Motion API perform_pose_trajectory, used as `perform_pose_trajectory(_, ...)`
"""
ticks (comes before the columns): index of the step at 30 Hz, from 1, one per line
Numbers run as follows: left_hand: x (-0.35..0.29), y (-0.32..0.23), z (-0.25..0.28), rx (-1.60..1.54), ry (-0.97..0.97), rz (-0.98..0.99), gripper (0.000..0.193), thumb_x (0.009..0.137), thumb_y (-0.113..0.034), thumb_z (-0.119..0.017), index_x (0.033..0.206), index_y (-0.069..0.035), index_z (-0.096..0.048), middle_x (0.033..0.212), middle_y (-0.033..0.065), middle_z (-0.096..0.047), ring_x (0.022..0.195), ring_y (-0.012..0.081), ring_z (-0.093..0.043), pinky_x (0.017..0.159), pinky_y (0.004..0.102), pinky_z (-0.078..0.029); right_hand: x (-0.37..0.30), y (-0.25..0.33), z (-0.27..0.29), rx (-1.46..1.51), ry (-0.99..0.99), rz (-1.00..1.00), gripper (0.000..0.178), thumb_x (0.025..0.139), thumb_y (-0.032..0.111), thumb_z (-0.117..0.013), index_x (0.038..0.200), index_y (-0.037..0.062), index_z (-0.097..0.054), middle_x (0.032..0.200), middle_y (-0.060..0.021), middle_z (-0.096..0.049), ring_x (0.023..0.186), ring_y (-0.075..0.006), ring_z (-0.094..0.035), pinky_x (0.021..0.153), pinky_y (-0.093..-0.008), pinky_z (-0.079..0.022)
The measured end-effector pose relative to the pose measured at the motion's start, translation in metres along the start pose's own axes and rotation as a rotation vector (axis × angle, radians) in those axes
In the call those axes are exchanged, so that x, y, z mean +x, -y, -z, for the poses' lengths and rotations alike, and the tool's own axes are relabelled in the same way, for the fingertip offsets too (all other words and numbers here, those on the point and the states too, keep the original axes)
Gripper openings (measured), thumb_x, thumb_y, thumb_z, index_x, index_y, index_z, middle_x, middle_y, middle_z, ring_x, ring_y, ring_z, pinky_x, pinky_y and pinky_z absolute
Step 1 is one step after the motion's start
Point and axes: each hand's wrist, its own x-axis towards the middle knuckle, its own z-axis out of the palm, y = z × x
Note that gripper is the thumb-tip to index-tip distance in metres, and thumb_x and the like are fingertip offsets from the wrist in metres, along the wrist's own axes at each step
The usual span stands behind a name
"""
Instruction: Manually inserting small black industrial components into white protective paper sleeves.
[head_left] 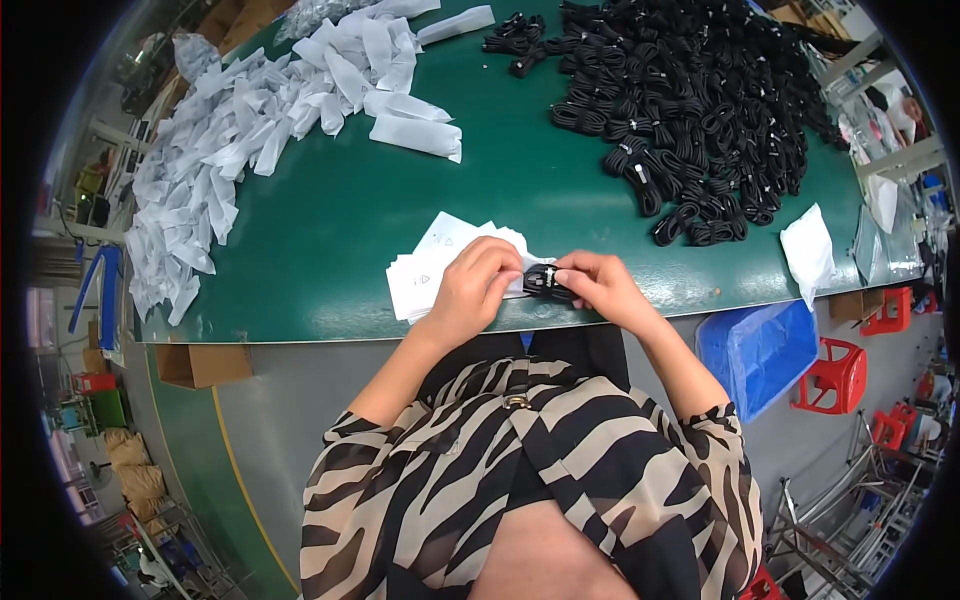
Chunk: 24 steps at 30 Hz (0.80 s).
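Near the front edge of the green table, my right hand [608, 288] pinches a coiled black cable [545, 283] between thumb and fingers. My left hand [476, 284] is closed at the cable's left end, on the edge of a white bag [537, 261]. The cable lies at the bag's mouth; how far inside it reaches I cannot tell. Under and beside my left hand, a fanned stack of flat white bags [408, 287] with small printed marks rests on the table.
A large heap of coiled black cables [690, 110] covers the green table's [480, 190] far right. Filled white bags [270, 110] pile up at the far left. One white packet [808, 252] lies at the right edge, above a blue-lined bin [755, 350] and red stools [835, 378].
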Motion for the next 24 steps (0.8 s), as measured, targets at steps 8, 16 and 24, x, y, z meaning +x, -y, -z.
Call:
perform_pose_trajectory(8,0.004,-0.012,-0.003,0.041,0.065,-0.209,0.014,0.076,0.004,-0.068,0.085,-0.001,-0.059,0.095,0.0134,-0.061,0.089,0.0327,-0.057,0.080,0.0416,-0.048,-0.009,-0.042,-0.015,-0.045,-0.052,0.138,0.030,0.090,0.019,-0.071,0.114,0.0018,-0.070,0.085,-0.0045,-0.064,0.065,-0.0108,-0.058,0.059,-0.0233,-0.047)
perform_pose_trajectory(16,0.016,-0.022,0.009,0.067,-0.029,-0.182,0.018,0.076,0.002,-0.072,0.088,-0.004,-0.059,0.104,0.0095,-0.061,0.094,0.0311,-0.056,0.082,0.0389,-0.047,0.001,0.011,-0.033,-0.200,-0.356,0.545,0.037,0.076,0.003,-0.082,0.110,0.0018,-0.065,0.107,-0.0127,-0.060,0.088,-0.0192,-0.060,0.067,-0.0268,-0.051)
perform_pose_trajectory(24,0.047,-0.009,0.029,-0.587,-0.159,0.094,0.009,0.101,-0.012,-0.054,0.099,-0.003,-0.054,0.109,0.0110,-0.062,0.105,0.0212,-0.060,0.093,0.0355,-0.050,0.015,0.037,-0.019,-0.282,-0.334,0.827,0.042,0.078,0.000,-0.075,0.118,0.0032,-0.063,0.113,-0.0149,-0.059,0.088,-0.0206,-0.062,0.071,-0.0289,-0.051)
